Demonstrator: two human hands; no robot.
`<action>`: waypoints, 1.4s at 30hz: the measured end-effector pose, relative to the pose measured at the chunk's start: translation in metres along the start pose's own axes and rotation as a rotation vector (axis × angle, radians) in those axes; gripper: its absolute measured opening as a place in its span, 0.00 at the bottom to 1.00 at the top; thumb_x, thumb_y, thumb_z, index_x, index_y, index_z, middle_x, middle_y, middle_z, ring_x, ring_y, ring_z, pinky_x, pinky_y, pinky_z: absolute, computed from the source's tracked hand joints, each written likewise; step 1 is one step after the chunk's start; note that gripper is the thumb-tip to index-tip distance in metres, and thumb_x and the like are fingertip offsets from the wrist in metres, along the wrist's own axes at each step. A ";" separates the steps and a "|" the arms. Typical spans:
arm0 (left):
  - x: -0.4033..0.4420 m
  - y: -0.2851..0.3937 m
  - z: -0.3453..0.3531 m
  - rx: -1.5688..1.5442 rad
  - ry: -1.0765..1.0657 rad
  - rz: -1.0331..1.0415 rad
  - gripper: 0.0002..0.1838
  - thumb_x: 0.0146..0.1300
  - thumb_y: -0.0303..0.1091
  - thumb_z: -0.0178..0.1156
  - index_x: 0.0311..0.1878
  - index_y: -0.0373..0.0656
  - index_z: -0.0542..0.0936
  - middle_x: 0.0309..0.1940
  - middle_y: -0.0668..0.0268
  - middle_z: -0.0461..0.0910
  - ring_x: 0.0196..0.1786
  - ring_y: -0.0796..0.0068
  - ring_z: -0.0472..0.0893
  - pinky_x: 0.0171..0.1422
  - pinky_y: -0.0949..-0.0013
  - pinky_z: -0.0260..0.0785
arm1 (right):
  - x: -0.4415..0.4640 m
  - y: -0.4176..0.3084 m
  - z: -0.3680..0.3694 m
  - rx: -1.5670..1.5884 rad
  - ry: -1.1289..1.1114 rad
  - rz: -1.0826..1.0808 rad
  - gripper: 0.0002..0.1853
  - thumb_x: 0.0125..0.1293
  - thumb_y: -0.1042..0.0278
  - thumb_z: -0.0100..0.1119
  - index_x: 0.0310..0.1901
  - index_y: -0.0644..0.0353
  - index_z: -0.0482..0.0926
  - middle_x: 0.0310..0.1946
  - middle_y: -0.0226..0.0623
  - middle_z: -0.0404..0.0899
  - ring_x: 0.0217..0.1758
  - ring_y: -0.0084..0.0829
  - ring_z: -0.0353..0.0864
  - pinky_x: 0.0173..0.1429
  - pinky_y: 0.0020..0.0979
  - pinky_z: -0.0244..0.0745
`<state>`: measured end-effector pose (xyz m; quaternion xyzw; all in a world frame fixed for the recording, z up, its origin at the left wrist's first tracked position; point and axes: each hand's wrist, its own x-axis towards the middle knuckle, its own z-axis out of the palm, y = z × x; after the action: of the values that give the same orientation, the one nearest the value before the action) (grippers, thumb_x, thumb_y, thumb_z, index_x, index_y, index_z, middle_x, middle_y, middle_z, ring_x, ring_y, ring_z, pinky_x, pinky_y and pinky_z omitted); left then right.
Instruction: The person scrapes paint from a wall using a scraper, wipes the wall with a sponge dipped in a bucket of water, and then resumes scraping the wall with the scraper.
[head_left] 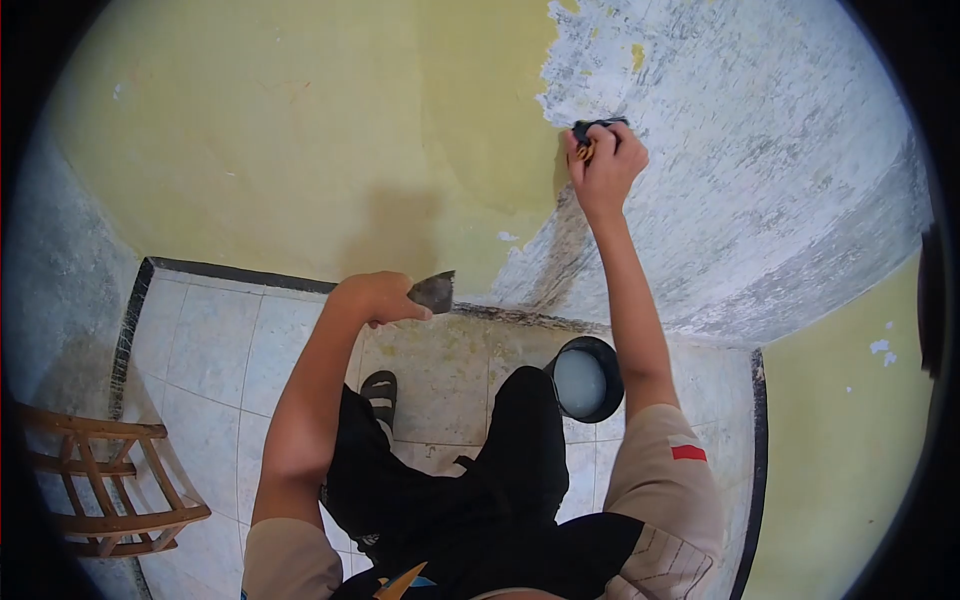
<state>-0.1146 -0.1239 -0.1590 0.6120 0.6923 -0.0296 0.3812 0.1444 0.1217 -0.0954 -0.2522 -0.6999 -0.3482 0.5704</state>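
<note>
- The dark pad (581, 131) seems to be against the wall, at the border between yellow paint (480, 130) and greyish patch (740, 170).
- The right hand (612, 162) is nearer to this border; its fingers are clamped on the pad.
- The scraper (434, 292) is lower left, blade pointing right, gripped by the left hand's (380, 298) fingers.
- The bucket (613, 372) stands beside the right knee (528, 395).

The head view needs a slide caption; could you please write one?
Left hand gripping a scraper, right hand holding a dark object at a patchy wall.
</note>
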 end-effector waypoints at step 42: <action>0.037 0.027 0.041 0.043 0.031 0.093 0.44 0.61 0.66 0.68 0.56 0.26 0.79 0.37 0.50 0.86 0.29 0.64 0.85 0.33 0.62 0.78 | 0.199 -0.147 0.091 0.047 0.182 -0.309 0.10 0.63 0.52 0.66 0.40 0.41 0.77 0.45 0.21 0.75 0.54 0.32 0.73 0.54 0.42 0.65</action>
<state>-0.0694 -0.1073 -0.1969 0.6521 0.6681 -0.0171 0.3580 -0.0662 0.0907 0.0596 -0.0955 -0.6838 -0.4368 0.5767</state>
